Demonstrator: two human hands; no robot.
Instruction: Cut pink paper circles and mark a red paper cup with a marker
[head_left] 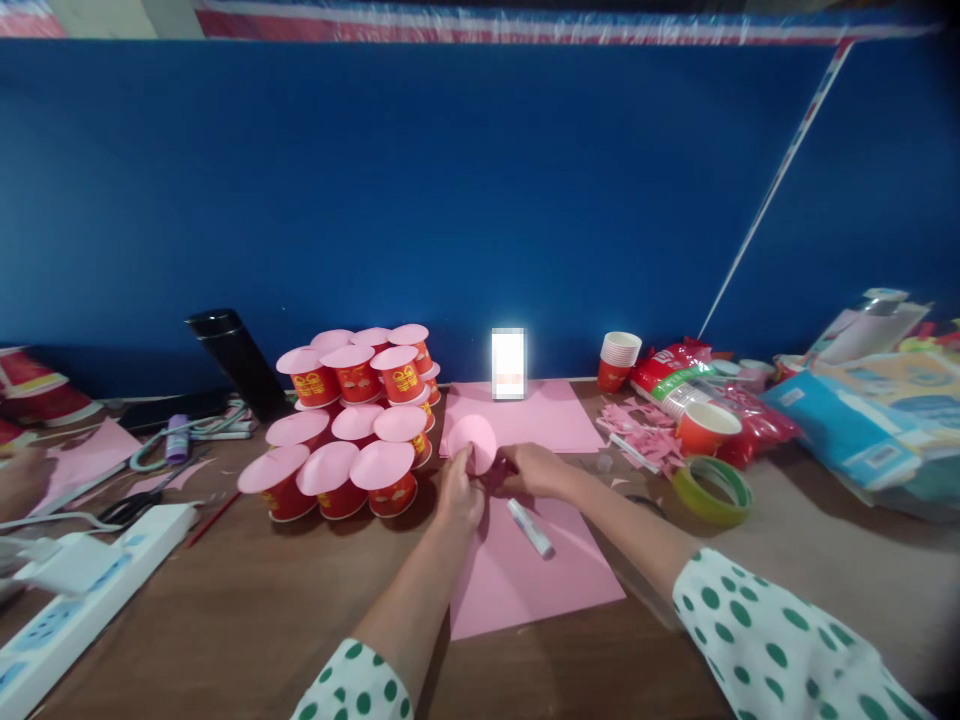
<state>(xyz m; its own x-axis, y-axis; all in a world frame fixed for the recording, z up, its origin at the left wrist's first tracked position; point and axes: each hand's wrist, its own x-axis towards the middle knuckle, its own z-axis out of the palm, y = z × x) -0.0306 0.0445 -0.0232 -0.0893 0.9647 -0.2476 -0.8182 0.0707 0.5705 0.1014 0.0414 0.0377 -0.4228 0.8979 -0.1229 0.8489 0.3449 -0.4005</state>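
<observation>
Left hand (459, 492) and right hand (534, 468) gripping pink paper disc (474, 440), beside glue stick (529, 527)

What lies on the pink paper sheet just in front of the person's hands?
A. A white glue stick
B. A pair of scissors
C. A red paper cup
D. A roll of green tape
A: a white glue stick lies slantwise on the pink paper sheet, just near the left hand and right hand, which together hold a pink paper circle.
</observation>
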